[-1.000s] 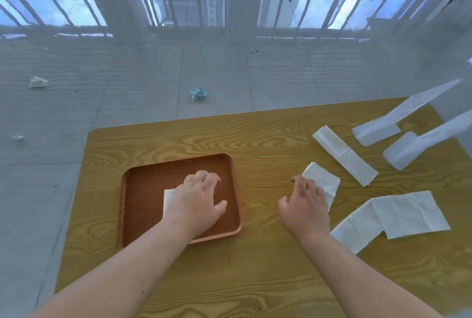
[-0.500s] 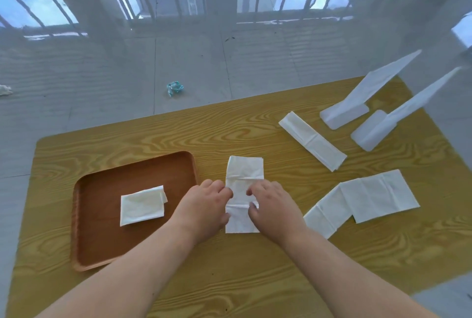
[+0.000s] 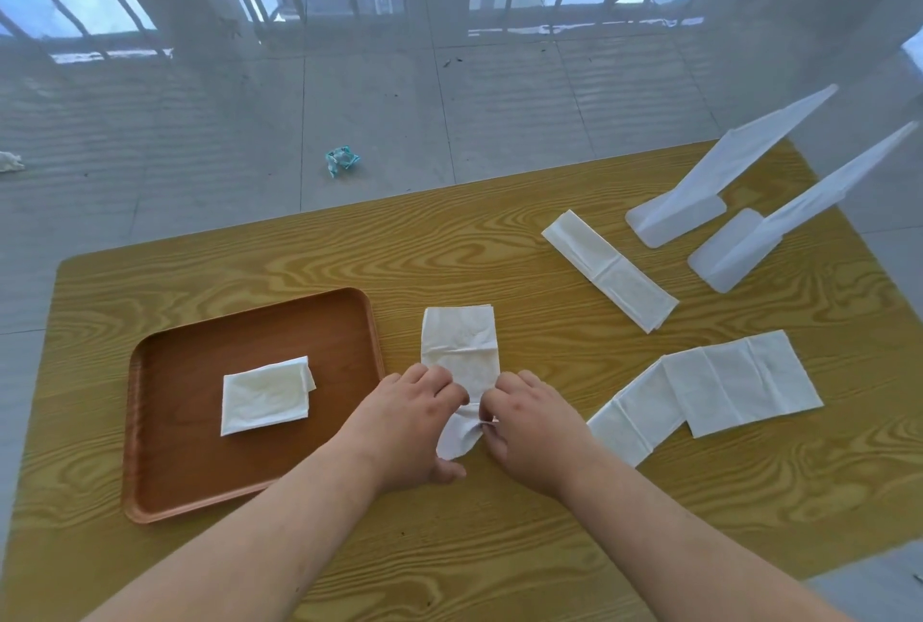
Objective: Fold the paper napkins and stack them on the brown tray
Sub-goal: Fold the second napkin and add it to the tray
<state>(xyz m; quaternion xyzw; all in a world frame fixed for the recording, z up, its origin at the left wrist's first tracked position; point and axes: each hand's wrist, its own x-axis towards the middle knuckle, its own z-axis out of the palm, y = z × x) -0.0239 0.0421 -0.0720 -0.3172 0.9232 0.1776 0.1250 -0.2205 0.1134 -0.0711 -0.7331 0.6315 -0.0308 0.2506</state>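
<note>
A: Person's left hand (image 3: 405,426) & right hand (image 3: 534,431) meet over a narrow napkin strip (image 3: 460,356) on the wood-grain table (image 3: 499,546), just right of the brown tray (image 3: 165,466).

B: Grip?

A: Both pinch the strip's near end, fingers curled shut on paper, which is crumpled and lifted slightly there. Far half lies flat, w/ a crease across the middle.

B: Tray contents?

A: One folded napkin (image 3: 265,395), roughly rectangular, lying near tray centre, apart from the rim.

B: Rest of the napkins?

A: Long folded strip (image 3: 609,272) lies diagonally, far right. Nearer, two overlapping unfolded sheets (image 3: 709,391) beside the right wrist. Two white plastic stands (image 3: 699,207) at the table's far-right corner. On the tiled floor (image 3: 449,112) beyond, a teal wrapper scrap (image 3: 342,160).
</note>
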